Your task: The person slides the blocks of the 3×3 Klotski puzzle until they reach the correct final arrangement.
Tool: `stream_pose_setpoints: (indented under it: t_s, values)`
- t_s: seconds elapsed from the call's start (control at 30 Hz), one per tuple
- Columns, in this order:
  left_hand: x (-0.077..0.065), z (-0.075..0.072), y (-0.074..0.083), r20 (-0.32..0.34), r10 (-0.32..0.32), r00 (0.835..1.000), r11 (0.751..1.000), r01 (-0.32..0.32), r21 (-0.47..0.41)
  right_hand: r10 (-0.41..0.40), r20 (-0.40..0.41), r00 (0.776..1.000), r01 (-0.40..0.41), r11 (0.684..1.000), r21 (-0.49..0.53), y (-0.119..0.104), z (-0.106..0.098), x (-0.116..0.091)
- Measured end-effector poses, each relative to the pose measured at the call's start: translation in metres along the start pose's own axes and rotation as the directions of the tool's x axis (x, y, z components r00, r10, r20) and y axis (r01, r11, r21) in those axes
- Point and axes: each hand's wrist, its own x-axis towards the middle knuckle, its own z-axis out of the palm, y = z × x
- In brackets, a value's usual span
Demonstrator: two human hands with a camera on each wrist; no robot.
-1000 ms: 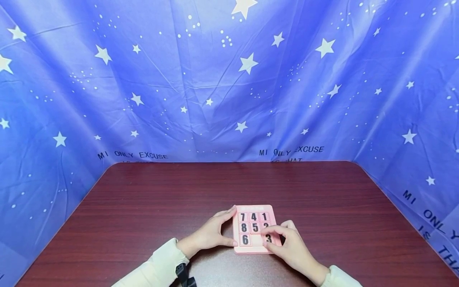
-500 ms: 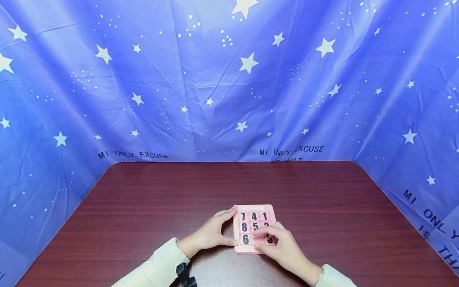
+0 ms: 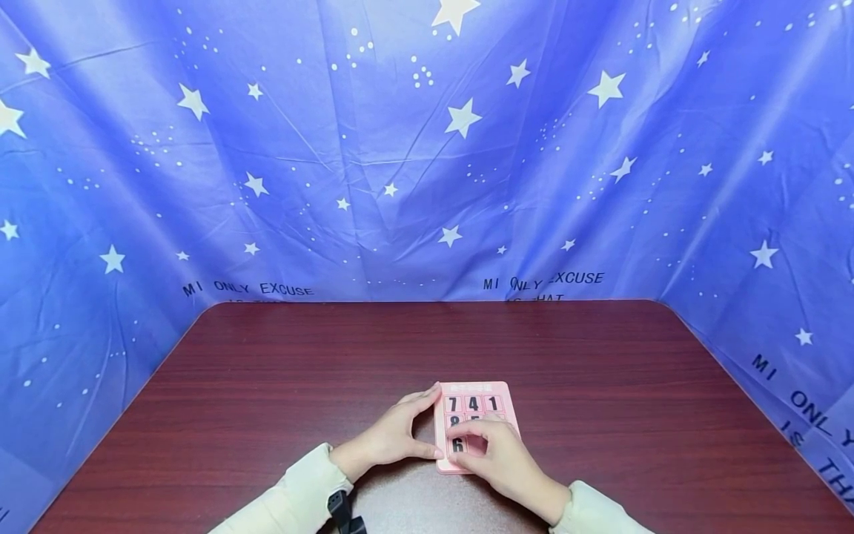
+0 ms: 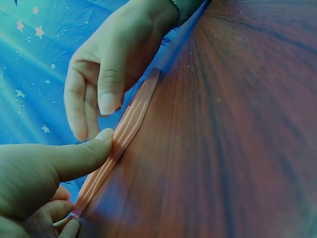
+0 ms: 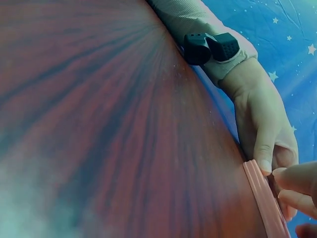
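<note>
A pink sliding number puzzle (image 3: 460, 469) lies flat on the table. Its 7, 4, 1 and 6 tiles show; the 8 and 5 are partly covered, and the right-hand tiles below the 1 are hidden. My left hand (image 3: 390, 437) grips the puzzle's left side, thumb at the near corner and fingers at the far one. Over the lower rows is my right hand (image 3: 503, 456), its thumb and forefinger spread on either side of the 6 tile (image 3: 457, 446). In the left wrist view, the right hand's thumb (image 4: 107, 101) appears slightly above the puzzle's edge (image 4: 133, 121).
The dark red wood-grain table (image 3: 300, 356) stretches away behind and to both sides. A blue star-printed cloth (image 3: 400, 148) hangs around its far and side edges. A black camera (image 5: 210, 48) is strapped on the left sleeve.
My right hand has moved left across the puzzle, from the 3 tile to the 6 tile. The left hand and the puzzle have stayed in place.
</note>
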Motion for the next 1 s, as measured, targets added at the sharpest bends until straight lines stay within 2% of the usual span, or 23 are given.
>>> stream_pose_setpoints:
  t_s: [0.13,0.27,0.57,0.77,1.0]
  values:
    - [0.0001,0.0001,0.0003,-0.004,0.002,1.0,1.0,-0.002,0.006,0.05,0.012,0.999,-0.05,0.998,-0.038,-0.0025,0.0032,0.0024]
    - [-0.0002,0.0004,0.0002,-0.004,-0.004,1.0,1.0,0.004,0.0,0.068,0.014,0.998,-0.067,0.997,-0.042,-0.0011,0.007,0.0038]
    - [-0.0007,0.0009,-0.0017,-0.005,-0.001,1.0,1.0,0.001,0.0,0.029,-0.001,1.0,-0.029,0.998,-0.057,0.0006,0.0104,0.0051]
    - [-0.0002,0.0011,-0.0012,-0.002,-0.001,1.0,1.0,0.001,0.003,0.046,0.002,0.999,-0.046,0.997,-0.066,0.0005,0.0082,0.0045]
    - [-0.0003,0.0007,-0.0006,-0.005,0.005,1.0,1.0,-0.005,0.002,0.015,-0.012,1.0,-0.016,0.997,-0.075,0.0015,0.0055,0.0027]
